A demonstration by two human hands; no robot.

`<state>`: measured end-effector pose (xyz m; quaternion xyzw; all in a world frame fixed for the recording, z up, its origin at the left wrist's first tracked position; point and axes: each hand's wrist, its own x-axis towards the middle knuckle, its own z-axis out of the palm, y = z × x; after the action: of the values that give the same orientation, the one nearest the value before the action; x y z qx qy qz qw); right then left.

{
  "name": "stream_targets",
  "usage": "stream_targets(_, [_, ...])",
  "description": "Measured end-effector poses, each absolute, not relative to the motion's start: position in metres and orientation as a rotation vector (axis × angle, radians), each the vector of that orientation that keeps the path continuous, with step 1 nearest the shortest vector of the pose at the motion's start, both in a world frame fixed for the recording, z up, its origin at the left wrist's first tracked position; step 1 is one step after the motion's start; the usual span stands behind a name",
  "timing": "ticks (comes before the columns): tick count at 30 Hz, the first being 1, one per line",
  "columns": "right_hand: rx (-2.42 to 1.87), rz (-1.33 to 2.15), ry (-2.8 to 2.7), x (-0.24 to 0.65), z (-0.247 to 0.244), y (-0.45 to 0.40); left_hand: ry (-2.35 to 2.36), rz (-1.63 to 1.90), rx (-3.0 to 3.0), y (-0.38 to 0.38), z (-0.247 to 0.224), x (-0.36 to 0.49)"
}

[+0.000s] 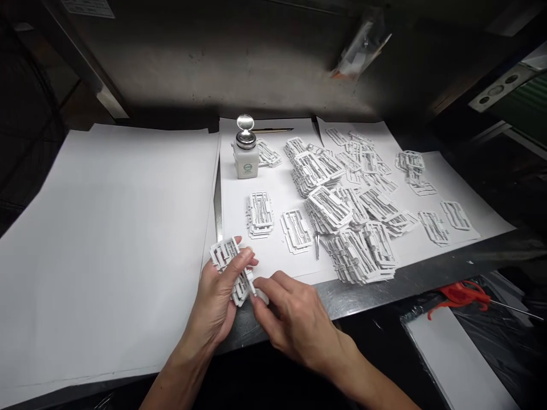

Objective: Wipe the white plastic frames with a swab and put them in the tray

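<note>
Nearer the wearer than the pump bottle (247,162), I've got the left hand (220,296) gripping white slotted frames (225,251), thumb across the top. Right hand (297,319) is pinched narrow on a white bit (252,286) at the frames' edge; I can't tell if it's part of them. Just in front of the bottle: a short frame stack (260,212). Right of bottle: big frame piles (329,208), with tweezers (317,247) beside them. Left of bottle: white paper (123,239).

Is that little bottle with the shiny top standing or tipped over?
Upright: the square-sided white bottle stands on white paper, its round silver metal top uppermost.
</note>
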<state>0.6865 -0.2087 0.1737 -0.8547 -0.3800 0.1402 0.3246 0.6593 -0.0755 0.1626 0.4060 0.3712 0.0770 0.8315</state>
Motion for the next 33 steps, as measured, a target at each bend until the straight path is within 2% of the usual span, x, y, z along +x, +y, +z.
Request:
stream_targets(4, [-2.257,0.459,-0.75,0.702,0.178,-0.219,0.858,0.151,0.77,-0.069,0.165,0.66])
stream_targets(8, [-2.52,0.401,-0.353,0.731,0.18,-0.233,0.881,0.121,0.719,-0.064,0.169,0.661])
stream_targets(12, [-2.791,0.376,-0.313,0.752,0.178,-0.235,0.893,0.038,0.737,-0.064,0.17,0.662])
stream_targets(15, [-2.843,0.389,-0.309,0.76,0.176,-0.229,0.886,0.008,0.729,-0.065,0.168,0.662])
stream_targets(22, [-2.757,0.403,-0.251,0.769,0.175,-0.226,0.851,0.021,0.759,-0.065,0.165,0.663])
stream_targets(33, [-2.335,0.549,-0.153,0.774,0.171,-0.231,0.831,-0.089,0.818,-0.071,0.159,0.669])
